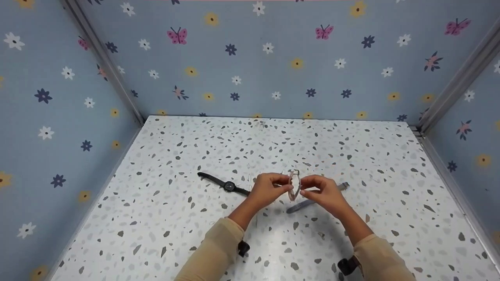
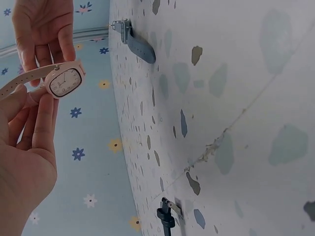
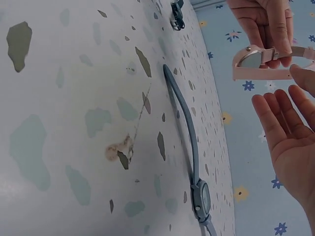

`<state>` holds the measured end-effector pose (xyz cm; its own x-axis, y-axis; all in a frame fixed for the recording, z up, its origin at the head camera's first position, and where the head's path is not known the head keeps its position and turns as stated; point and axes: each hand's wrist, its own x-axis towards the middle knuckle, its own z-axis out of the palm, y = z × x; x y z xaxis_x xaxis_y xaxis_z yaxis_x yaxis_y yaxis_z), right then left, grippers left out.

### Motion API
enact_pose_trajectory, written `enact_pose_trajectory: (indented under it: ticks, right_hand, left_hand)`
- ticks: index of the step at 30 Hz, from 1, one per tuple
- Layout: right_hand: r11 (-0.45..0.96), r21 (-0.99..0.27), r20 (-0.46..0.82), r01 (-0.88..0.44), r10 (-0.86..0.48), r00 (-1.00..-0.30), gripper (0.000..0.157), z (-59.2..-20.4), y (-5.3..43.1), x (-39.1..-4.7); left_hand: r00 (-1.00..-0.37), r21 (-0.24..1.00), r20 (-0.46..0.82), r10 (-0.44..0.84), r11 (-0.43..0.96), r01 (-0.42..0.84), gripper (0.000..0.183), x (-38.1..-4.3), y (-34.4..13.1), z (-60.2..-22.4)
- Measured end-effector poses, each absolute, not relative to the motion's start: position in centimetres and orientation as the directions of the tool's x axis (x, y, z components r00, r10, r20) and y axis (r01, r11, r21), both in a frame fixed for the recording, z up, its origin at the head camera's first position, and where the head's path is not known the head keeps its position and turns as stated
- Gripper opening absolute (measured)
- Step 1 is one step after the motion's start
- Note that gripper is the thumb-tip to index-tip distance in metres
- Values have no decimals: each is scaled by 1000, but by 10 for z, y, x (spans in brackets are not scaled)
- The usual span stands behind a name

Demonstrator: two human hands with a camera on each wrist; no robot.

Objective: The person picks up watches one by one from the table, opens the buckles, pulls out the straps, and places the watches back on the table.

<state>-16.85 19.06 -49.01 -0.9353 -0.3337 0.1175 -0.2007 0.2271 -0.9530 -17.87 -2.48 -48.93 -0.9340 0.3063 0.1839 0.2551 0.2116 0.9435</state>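
Observation:
A pink wristwatch [image 2: 65, 82] with a rounded rectangular white dial is held above the table between both hands, its strap bent into a loop. My left hand [image 1: 268, 190] pinches the strap from the left. From the right, my right hand [image 1: 325, 193] has its thumb and fingertips at the other side of the loop. In the right wrist view the right thumb lies over the pink strap, with the other fingers extended below. A grey-blue watch [image 1: 300, 206] lies under the right hand, partly hidden by it. Left of the left hand lies a black watch [image 1: 229, 186], one strap end hidden.
The speckled white table [image 1: 164, 156] is bounded by blue panels with flowers and butterflies [image 1: 250, 58] at the back and both sides. Metal corner posts [image 1: 461, 70] stand where the panels meet. A dark wrist device [image 1: 347, 266] sits at the right sleeve.

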Motion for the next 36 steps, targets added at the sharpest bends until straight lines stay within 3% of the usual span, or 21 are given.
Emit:
enact_pose_trajectory:
  ticks: [10, 21, 27, 36]
  right_hand:
    - [207, -960, 109, -187, -340, -934, 31, -473, 178, -156]
    - [122, -979, 124, -162, -269, -955, 28, -491, 179, -166]
    - [67, -981, 162, -180, -218, -962, 28, -493, 184, -170]
    - [117, -973, 171, -197, -202, -964, 28, -486, 187, -169]
  left_hand:
    - [-948, 959, 220, 232, 124, 253, 17, -181, -24, -488]
    - [-968, 981, 163, 191, 78, 180, 21, -180, -24, -486]
    - [-962, 977, 165, 220, 99, 190, 21, -178, -26, -486]
    - [-948, 965, 193, 254, 128, 230, 20, -178, -23, -489]
